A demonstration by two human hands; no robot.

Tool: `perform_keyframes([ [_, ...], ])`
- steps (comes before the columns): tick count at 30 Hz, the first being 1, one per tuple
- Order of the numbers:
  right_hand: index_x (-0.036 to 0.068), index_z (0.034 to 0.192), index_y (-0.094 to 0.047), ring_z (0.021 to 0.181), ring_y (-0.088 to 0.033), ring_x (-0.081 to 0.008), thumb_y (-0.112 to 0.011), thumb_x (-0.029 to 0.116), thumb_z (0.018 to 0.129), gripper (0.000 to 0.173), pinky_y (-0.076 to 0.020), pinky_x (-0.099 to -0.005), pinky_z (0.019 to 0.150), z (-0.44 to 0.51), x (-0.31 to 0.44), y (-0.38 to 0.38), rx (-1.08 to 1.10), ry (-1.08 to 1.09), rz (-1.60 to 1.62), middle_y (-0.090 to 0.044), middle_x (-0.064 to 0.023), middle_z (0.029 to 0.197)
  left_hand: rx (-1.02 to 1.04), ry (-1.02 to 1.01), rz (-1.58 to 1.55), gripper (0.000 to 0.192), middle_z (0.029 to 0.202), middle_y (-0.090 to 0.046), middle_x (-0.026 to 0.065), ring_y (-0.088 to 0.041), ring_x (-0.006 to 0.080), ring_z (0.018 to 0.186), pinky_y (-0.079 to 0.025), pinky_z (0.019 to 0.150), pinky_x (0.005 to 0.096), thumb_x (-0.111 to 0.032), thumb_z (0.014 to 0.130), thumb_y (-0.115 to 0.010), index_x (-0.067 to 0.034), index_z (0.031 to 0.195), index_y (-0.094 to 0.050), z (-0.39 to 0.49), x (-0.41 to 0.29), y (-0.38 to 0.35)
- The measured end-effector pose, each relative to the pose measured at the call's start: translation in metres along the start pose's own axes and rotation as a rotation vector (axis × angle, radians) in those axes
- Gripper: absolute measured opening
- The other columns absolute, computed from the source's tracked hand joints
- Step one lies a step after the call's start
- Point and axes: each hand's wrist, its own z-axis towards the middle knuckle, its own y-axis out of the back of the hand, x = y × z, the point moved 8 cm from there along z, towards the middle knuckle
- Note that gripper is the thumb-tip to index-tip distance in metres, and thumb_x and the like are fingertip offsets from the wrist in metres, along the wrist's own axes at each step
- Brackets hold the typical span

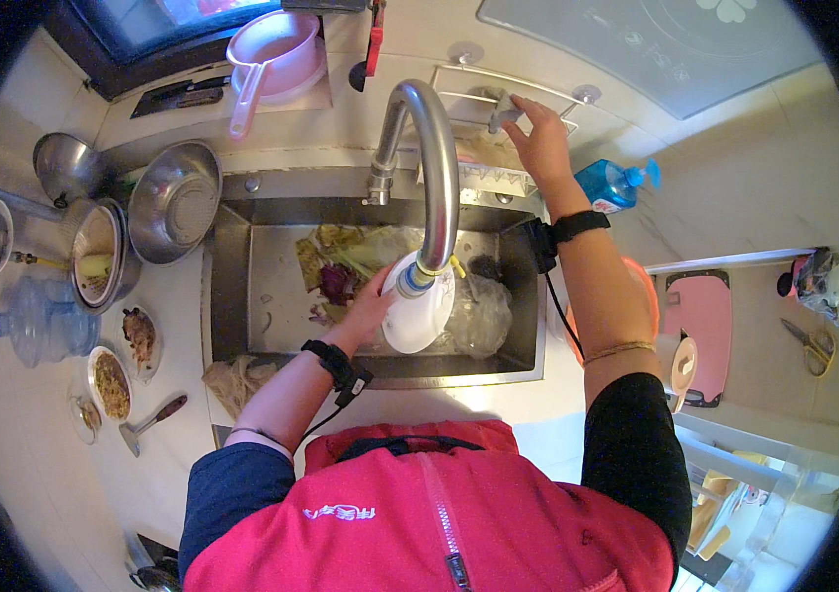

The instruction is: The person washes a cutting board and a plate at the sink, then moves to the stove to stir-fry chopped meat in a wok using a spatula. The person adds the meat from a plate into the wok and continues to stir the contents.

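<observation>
My left hand [369,309] grips the left rim of a white dish [413,322], held over the steel sink [264,296] under the end of the curved faucet [449,170]. The faucet hides part of the dish. My right hand [542,140] is raised at the wire rack [486,174] behind the sink, pinching a grey cloth or scrubber [504,111] between thumb and fingers. Vegetable leaves [360,255], purple scraps [338,283] and a clear plastic bag [482,314] lie in the sink.
A blue soap bottle [606,185] stands right of the rack. Metal bowls [175,203], a large water bottle [53,322] and plates of food [110,385] occupy the left counter. A pink saucepan [271,59] sits behind. Rightward are a pink cutting board [697,325] and scissors [812,348].
</observation>
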Motion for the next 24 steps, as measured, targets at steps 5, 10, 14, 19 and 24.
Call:
perform_keyframes([
  [5, 0.011, 0.109, -0.068, 0.086, -0.067, -0.0331, -0.073, 0.018, 0.079, 0.032, -0.0527, -0.0404, 0.079, 0.005, -0.022, -0.005, 0.017, -0.196, 0.042, -0.072, -0.0135, 0.091, 0.007, -0.015, -0.127, 0.053, 0.13, -0.057, 0.0048, -0.057, 0.017, 0.113, -0.047, 0.098, 0.0332, -0.019, 0.098, -0.057, -0.008, 0.145, -0.036, -0.001, 0.001, 0.0],
  [10, 0.013, 0.1, -0.068, 0.08, -0.066, -0.032, -0.073, 0.013, 0.076, 0.024, -0.051, -0.0429, 0.074, 0.013, -0.027, 0.012, -0.168, -0.272, 0.054, -0.07, -0.0116, 0.083, -0.022, 0.036, -0.128, 0.051, 0.135, -0.054, 0.0065, -0.052, 0.0177, 0.12, -0.04, 0.103, 0.033, -0.009, 0.096, -0.054, -0.007, 0.145, -0.038, -0.008, 0.003, 0.004],
  [14, 0.011, 0.082, -0.069, 0.079, -0.064, -0.0316, -0.073, 0.011, 0.074, 0.009, -0.0495, -0.0444, 0.071, 0.011, -0.015, 0.029, -0.244, -0.136, -0.02, -0.069, -0.0109, 0.077, -0.036, -0.002, -0.122, 0.051, 0.136, -0.052, 0.0073, -0.049, 0.0179, 0.122, -0.037, 0.105, 0.0329, -0.008, 0.096, -0.054, -0.007, 0.144, -0.038, -0.012, -0.001, 0.007],
  [19, 0.011, 0.081, -0.073, 0.079, -0.063, -0.0281, -0.071, 0.013, 0.076, 0.005, -0.0502, -0.0405, 0.076, 0.008, -0.015, 0.022, -0.055, -0.026, -0.285, -0.07, -0.0076, 0.079, -0.062, 0.04, -0.144, 0.05, 0.136, -0.052, 0.0083, -0.05, 0.018, 0.121, -0.038, 0.104, 0.033, -0.01, 0.097, -0.053, -0.007, 0.144, -0.038, -0.01, 0.007, 0.008],
  [24, 0.01, 0.083, -0.074, 0.079, -0.067, -0.0319, -0.07, 0.016, 0.077, 0.009, -0.053, -0.0416, 0.074, -0.014, -0.04, 0.015, -0.013, -0.201, -0.108, -0.071, -0.0119, 0.08, -0.08, 0.089, -0.192, 0.051, 0.136, -0.052, 0.0086, -0.051, 0.0181, 0.12, -0.04, 0.102, 0.0329, -0.009, 0.097, -0.053, -0.007, 0.145, -0.037, -0.012, 0.012, 0.007],
])
